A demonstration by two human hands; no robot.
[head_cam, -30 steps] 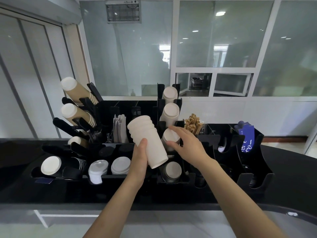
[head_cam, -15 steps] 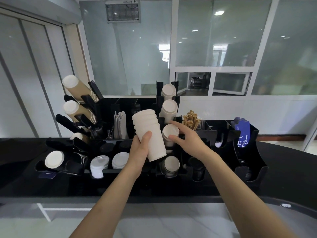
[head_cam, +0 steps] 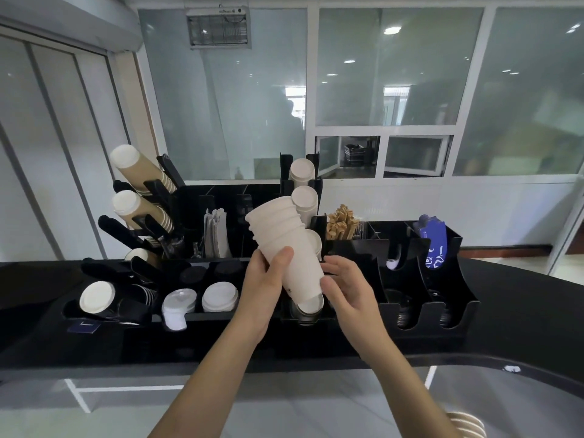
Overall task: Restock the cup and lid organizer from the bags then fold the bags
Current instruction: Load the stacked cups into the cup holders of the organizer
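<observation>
White nested paper cups (head_cam: pixel 286 248) tilt above the black plastic organizer's (head_cam: pixel 410 257) middle column at the black table's (head_cam: pixel 521 311) far edge. Left hand (head_cam: pixel 264 289) grips them; right hand (head_cam: pixel 349 287) touches their base, fingers relaxed. Misaligned, the stack could jam the slot.

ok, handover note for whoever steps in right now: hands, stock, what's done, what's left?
Left hand grips the stack of white cups, tilted, over the organizer's middle column.
Right hand is open, fingers touching the stack's lower end.
Done: brown cup stacks and flat white lids already sit in their slots.
Left: seat this stack in a slot. No bags in view; folding is not yet done.
</observation>
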